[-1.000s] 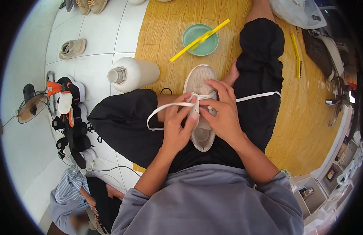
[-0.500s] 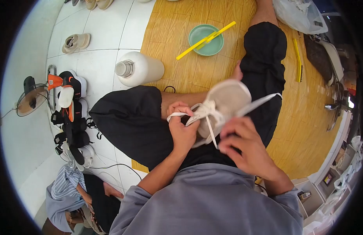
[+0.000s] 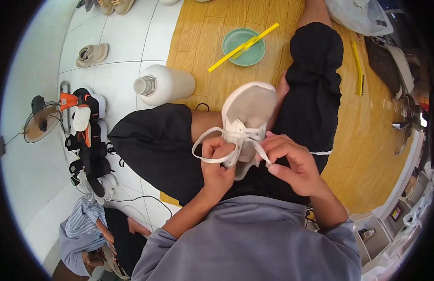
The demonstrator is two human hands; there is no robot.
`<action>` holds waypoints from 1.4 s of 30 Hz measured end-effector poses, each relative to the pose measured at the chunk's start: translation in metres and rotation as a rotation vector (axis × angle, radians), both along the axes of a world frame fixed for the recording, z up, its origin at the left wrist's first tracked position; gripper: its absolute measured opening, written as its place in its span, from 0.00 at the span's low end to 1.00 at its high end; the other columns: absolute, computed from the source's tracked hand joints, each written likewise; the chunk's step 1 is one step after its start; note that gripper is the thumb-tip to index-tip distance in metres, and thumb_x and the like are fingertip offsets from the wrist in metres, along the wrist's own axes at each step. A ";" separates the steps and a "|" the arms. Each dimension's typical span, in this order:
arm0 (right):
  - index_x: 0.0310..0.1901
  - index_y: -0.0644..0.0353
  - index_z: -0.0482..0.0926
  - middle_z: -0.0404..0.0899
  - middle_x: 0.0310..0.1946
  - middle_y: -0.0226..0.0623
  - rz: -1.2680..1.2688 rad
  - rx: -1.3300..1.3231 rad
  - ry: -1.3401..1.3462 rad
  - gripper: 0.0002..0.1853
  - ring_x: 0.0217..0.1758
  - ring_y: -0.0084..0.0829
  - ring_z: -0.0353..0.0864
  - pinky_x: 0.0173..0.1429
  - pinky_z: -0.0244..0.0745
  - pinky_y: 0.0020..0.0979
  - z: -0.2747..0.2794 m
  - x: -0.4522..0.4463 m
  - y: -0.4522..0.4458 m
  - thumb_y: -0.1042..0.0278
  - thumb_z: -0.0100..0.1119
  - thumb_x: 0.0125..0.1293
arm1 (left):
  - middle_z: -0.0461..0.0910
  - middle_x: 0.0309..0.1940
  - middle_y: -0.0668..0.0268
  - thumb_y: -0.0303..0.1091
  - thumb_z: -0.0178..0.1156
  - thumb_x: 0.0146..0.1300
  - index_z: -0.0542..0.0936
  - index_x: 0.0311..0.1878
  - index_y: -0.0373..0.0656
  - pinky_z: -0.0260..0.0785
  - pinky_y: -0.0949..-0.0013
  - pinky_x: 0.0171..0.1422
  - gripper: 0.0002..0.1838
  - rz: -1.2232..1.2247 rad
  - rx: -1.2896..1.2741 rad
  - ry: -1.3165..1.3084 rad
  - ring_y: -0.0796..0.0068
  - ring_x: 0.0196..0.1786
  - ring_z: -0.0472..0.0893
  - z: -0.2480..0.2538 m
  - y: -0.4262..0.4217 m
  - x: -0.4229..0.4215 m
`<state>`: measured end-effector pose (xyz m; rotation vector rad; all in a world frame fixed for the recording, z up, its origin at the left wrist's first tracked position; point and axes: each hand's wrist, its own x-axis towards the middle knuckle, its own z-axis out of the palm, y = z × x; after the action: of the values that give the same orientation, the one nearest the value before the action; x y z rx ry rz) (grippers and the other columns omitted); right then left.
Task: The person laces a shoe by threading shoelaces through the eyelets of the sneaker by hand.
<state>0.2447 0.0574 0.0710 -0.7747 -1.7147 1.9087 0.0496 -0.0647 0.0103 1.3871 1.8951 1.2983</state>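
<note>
A beige mesh sneaker [image 3: 250, 104] with a white sole edge rests over my lap, its toe pointing away from me. My left hand [image 3: 218, 164] is closed on the sneaker's left side by the lace holes. A long loop of white lace [image 3: 194, 149] curves out around that hand. On the other side, my right hand [image 3: 291, 164] pinches the white shoelace [image 3: 261, 152] between thumb and fingers near the sneaker's opening. The lace crosses the upper part of the tongue. Part of the heel is hidden by my hands.
A yellow brush [image 3: 221, 63] lies across a green bowl [image 3: 244, 57] ahead. A large white bottle [image 3: 172, 84] stands left of it. Another yellow brush [image 3: 357, 70] lies right. Several shoes [image 3: 93, 154] and a fan [image 3: 41, 122] are at left. A person [image 3: 83, 225] sits lower left.
The sneaker has turned more upright and shifted left. My right hand has come in to its right side and now pinches the lace, which trailed out to the right before.
</note>
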 end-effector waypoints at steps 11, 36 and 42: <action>0.40 0.59 0.83 0.83 0.38 0.34 0.916 -0.237 0.582 0.10 0.47 0.43 0.82 0.53 0.76 0.43 0.064 0.034 -0.013 0.62 0.68 0.75 | 0.75 0.48 0.57 0.10 0.59 0.56 0.82 0.48 0.40 0.72 0.63 0.59 0.19 0.220 -0.054 -0.177 0.59 0.51 0.79 -0.029 0.028 0.007; 0.47 0.55 0.82 0.75 0.54 0.35 -0.043 0.600 -0.425 0.19 0.61 0.43 0.78 0.60 0.80 0.42 -0.057 -0.061 0.026 0.67 0.78 0.55 | 0.76 0.48 0.63 0.36 0.61 0.72 0.79 0.55 0.47 0.71 0.66 0.49 0.12 -0.139 0.424 -0.276 0.67 0.46 0.77 0.197 0.075 -0.028; 0.45 0.56 0.82 0.76 0.53 0.34 -0.085 0.595 -0.409 0.18 0.60 0.41 0.77 0.59 0.79 0.42 -0.063 -0.065 0.026 0.67 0.79 0.53 | 0.78 0.42 0.69 0.44 0.60 0.75 0.82 0.54 0.52 0.72 0.66 0.45 0.12 -0.221 0.196 -0.006 0.70 0.42 0.77 0.242 0.084 -0.002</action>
<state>0.1798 0.0838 0.0082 -1.0089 -2.2864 1.1208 0.0480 0.0194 0.2518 1.6359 1.5909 1.4030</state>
